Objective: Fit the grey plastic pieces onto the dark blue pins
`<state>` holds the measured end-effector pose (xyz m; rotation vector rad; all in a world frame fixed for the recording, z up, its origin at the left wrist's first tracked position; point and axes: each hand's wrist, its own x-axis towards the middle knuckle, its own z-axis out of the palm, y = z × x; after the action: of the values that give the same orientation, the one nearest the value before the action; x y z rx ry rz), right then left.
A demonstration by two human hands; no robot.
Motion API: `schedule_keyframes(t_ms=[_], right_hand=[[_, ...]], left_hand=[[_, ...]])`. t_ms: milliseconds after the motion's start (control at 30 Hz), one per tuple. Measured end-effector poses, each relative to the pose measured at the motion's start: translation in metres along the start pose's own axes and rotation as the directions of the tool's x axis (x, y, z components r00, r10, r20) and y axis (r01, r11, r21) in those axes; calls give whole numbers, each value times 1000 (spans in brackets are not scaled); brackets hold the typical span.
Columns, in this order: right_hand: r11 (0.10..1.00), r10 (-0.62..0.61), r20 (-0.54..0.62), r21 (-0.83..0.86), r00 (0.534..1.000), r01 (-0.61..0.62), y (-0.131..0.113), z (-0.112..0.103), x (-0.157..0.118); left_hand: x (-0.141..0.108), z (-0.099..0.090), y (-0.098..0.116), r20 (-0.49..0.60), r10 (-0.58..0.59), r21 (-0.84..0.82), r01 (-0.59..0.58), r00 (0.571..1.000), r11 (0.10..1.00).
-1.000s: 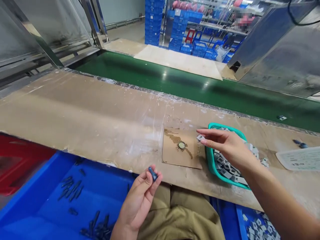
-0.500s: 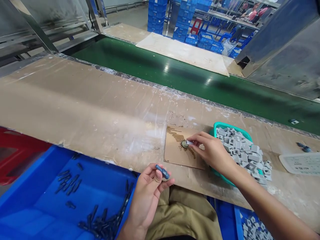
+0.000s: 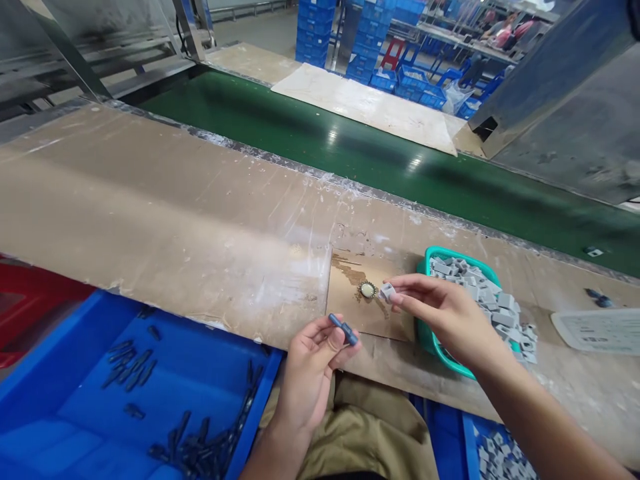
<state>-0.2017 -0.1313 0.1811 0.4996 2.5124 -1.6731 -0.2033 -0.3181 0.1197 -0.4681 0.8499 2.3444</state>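
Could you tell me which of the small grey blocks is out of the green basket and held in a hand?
The grey block pinched by the right hand, beside the round pad.

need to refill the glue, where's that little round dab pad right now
In the head view the round pad sits on the cardboard square, just left of the right hand.

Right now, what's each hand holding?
Left hand: closed on a small dark blue part.
Right hand: pinching a small grey piece.

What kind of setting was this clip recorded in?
Most likely a factory assembly line. A long green conveyor belt runs past the worn brown workbench, stacked blue plastic crates fill the background, and a teal plastic basket holds many small grey parts.
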Motion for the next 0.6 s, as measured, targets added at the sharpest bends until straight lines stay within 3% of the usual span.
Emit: schedule_keyframes(t_ms=[100,200,367,600], right_hand=[[984,25,3,177,1000,-25,-6,6,-15],[979,16,-49,202,999,-6,-12,14,-28],[990,-38,-75,136,996,48,-15,19,-39],[986,-163,-9,-30,987,163,-13,15,-41]], left_hand=[[3,10,-3,50,39,-17,-38,998,999],[4,18,-5,85,40,-38,-37,996,999],[3,27,-5,121,73,-38,-69,990,997],[-4,28,-7,79,172,188,-184,982,965]])
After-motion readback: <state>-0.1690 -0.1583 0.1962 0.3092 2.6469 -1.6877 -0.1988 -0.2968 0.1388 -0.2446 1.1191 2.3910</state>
